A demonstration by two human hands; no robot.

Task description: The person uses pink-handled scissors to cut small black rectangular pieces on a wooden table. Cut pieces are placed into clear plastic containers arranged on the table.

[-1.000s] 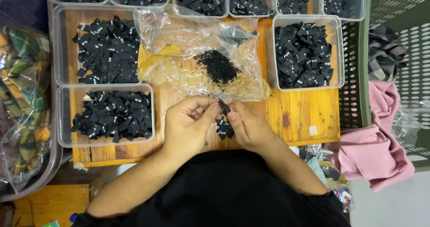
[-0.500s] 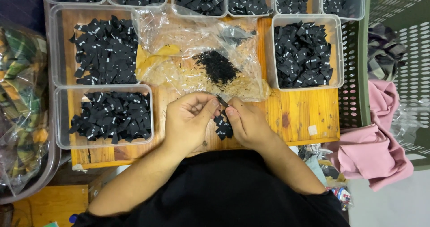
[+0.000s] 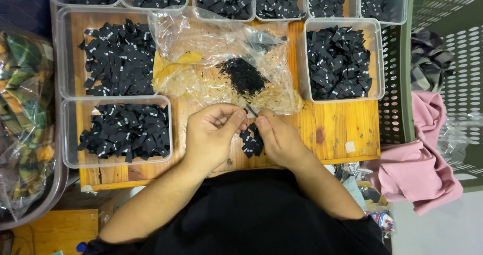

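Note:
My left hand (image 3: 214, 134) and my right hand (image 3: 279, 136) meet over the wooden board (image 3: 332, 129), fingertips pinched together on a small dark pin-like piece (image 3: 251, 110). A small bunch of black fabric labels (image 3: 250, 141) hangs between my palms, against my right hand. Just beyond my fingers lies a crumpled clear plastic bag (image 3: 221, 53) with a heap of tiny black bits (image 3: 243, 75) on it.
Clear plastic trays of black labels stand around: one at left front (image 3: 73, 159), one behind it (image 3: 65, 53), one at right (image 3: 375, 58), several along the back. A pink cloth (image 3: 420, 169) and a green crate (image 3: 453, 84) sit right, bagged plaid fabric (image 3: 22, 119) left.
My hands stay in the same place; the fingers shift slightly as they work on the small piece, and the bunch of labels sits a little lower.

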